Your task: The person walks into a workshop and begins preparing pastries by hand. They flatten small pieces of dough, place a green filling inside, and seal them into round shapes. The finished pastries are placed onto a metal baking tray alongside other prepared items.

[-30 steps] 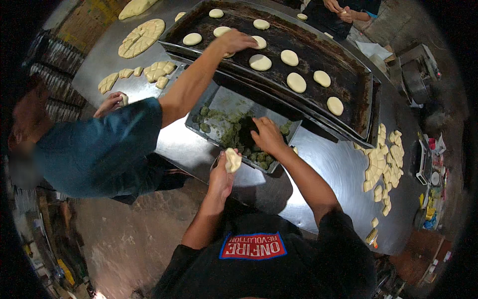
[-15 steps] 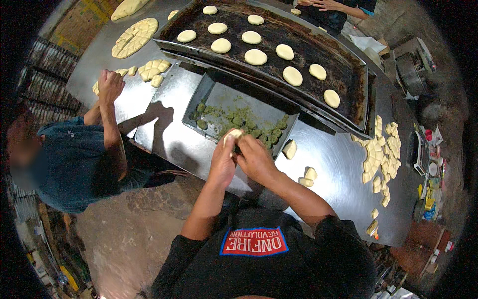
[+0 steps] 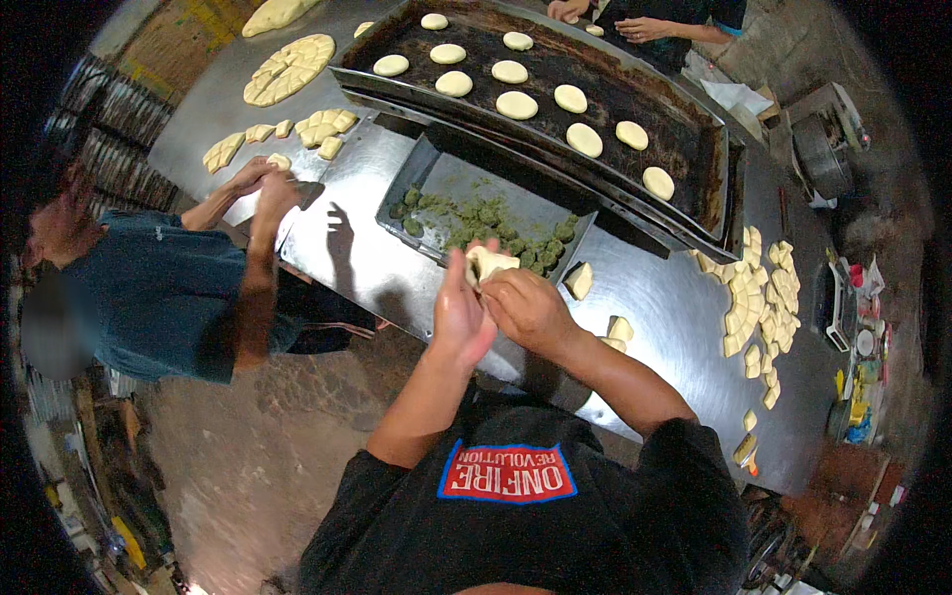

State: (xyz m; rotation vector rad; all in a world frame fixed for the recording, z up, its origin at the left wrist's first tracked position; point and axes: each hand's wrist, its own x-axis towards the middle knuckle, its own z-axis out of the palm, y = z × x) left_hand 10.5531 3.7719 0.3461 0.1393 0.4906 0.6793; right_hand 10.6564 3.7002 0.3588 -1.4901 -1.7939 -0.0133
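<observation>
Both of my hands are raised over the table's near edge, working on one piece of pale dough [image 3: 493,262]. My left hand [image 3: 462,315] supports it from beneath and behind, with the palm turned toward the right. My right hand [image 3: 533,309] has curled fingers pressed on the dough's near right edge. The dough looks stretched and hollowed; its inside is hard to make out. Just beyond my hands is a shallow metal tray [image 3: 436,169] holding crumbly green filling [image 3: 484,213], partly rolled into balls. A loose dough chunk [image 3: 579,282] lies right of that tray.
Behind the filling tray stands a large dark baking tray [image 3: 645,89] with several flat dough rounds. Cut dough pieces [image 3: 744,302] cover the table's right side, near a brush [image 3: 746,450]. A co-worker [image 3: 188,288] handles dough at the left; another person's hand [image 3: 643,30] shows at the far side.
The dough in my hands shows larger and more spread out, and my left hand has opened up more around it. The co-worker's hands have come down to the table, nearer to me.
</observation>
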